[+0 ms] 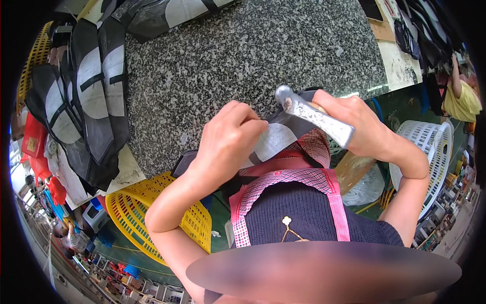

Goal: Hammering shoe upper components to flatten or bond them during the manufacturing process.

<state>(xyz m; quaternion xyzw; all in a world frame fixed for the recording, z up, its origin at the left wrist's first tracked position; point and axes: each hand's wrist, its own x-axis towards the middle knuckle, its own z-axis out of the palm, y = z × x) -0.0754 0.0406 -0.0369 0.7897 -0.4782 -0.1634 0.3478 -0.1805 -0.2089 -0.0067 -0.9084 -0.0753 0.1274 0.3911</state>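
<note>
My right hand (354,121) is closed around a hammer (316,117), whose worn metal head lies crosswise in front of my fingers. Its rounded end points left and far, its flat end near and right; most of the handle is hidden in my grip. Below the hammer, at the near edge of the stone slab (243,61), lies a flat black piece with a grey patch (276,143). My left hand (228,134) has its fingers curled and pinched at this piece's left part; the fingertips are partly hidden.
Similar black and grey pieces (93,91) are piled at the slab's left, another (182,12) at its far edge. A yellow basket (152,213) stands below left, a white basket (425,152) at right. Another person in a yellow top (460,101) is at far right.
</note>
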